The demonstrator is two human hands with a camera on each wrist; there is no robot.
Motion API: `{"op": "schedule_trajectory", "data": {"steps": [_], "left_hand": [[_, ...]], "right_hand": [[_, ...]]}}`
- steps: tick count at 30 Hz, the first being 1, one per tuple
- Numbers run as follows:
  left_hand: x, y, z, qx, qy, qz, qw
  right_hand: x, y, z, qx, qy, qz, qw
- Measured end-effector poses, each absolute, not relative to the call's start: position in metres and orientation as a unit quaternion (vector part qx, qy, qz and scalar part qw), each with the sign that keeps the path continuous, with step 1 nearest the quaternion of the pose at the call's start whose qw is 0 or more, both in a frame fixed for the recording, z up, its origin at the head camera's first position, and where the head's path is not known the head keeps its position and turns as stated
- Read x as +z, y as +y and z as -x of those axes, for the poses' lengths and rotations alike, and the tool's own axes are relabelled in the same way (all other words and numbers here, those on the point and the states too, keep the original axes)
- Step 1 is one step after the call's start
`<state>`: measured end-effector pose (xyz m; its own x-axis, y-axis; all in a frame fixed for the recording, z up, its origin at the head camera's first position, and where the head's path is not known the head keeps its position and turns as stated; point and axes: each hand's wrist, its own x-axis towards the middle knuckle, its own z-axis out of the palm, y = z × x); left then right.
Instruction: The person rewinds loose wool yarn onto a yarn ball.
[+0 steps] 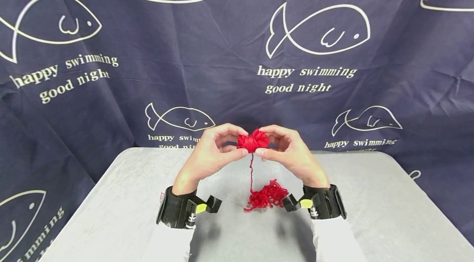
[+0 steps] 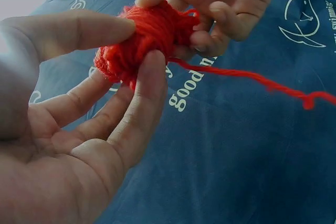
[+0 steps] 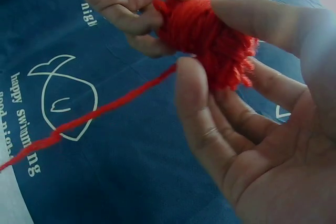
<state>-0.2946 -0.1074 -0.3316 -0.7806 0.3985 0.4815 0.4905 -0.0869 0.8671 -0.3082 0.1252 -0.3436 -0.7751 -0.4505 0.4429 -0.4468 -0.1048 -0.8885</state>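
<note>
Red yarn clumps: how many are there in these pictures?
2. A wound bundle is held by the left hand and right hand; a loose tangle lies on the table, a strand linking the two. Others could be hidden from view.

We see the left hand and the right hand held up above a pale grey table, pinching a bundle of red yarn from either side, thumbs nearest us and fingers behind. From the bundle's underside we follow a single red strand down to a tangled heap of loose yarn lying on the tabletop, between the two wrists. On each wrist we find a black band with a yellow mark, and below it a white sleeve. Behind the table we face a dark blue cloth printed with white fish outlines and "happy swimming good night"
</note>
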Motion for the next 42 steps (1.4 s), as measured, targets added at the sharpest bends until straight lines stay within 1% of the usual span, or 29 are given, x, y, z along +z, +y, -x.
{"op": "schedule_trajectory", "data": {"steps": [3,8,11,16,21,24,31,36,39,42], "left_hand": [[-0.332,-0.106,0.295,-0.663,-0.676,0.32,0.036],[-0.332,-0.104,0.296,-0.711,-0.64,0.291,-0.003],[-0.332,-0.1,0.295,-0.733,-0.623,0.272,-0.014],[-0.333,-0.096,0.294,-0.746,-0.614,0.257,0.016],[-0.332,-0.097,0.291,-0.726,-0.638,0.248,0.065],[-0.332,-0.097,0.29,-0.71,-0.655,0.245,0.082],[-0.333,-0.097,0.291,-0.71,-0.657,0.234,0.102],[-0.334,-0.096,0.292,-0.714,-0.648,0.238,0.115],[-0.335,-0.096,0.294,-0.744,-0.61,0.252,0.102],[-0.335,-0.096,0.295,-0.777,-0.567,0.259,0.086]], "right_hand": [[-0.345,0.124,0.309,-0.678,0.649,0.345,-0.02],[-0.346,0.123,0.31,-0.685,0.619,0.38,-0.055],[-0.347,0.121,0.311,-0.677,0.612,0.401,-0.071],[-0.346,0.121,0.311,-0.669,0.615,0.411,-0.075],[-0.344,0.122,0.309,-0.677,0.63,0.377,-0.059],[-0.344,0.122,0.308,-0.684,0.63,0.364,-0.054],[-0.346,0.121,0.309,-0.699,0.596,0.387,-0.081],[-0.348,0.12,0.309,-0.688,0.587,0.411,-0.116],[-0.349,0.118,0.309,-0.667,0.584,0.434,-0.161],[-0.349,0.114,0.31,-0.637,0.582,0.455,-0.22]]}}
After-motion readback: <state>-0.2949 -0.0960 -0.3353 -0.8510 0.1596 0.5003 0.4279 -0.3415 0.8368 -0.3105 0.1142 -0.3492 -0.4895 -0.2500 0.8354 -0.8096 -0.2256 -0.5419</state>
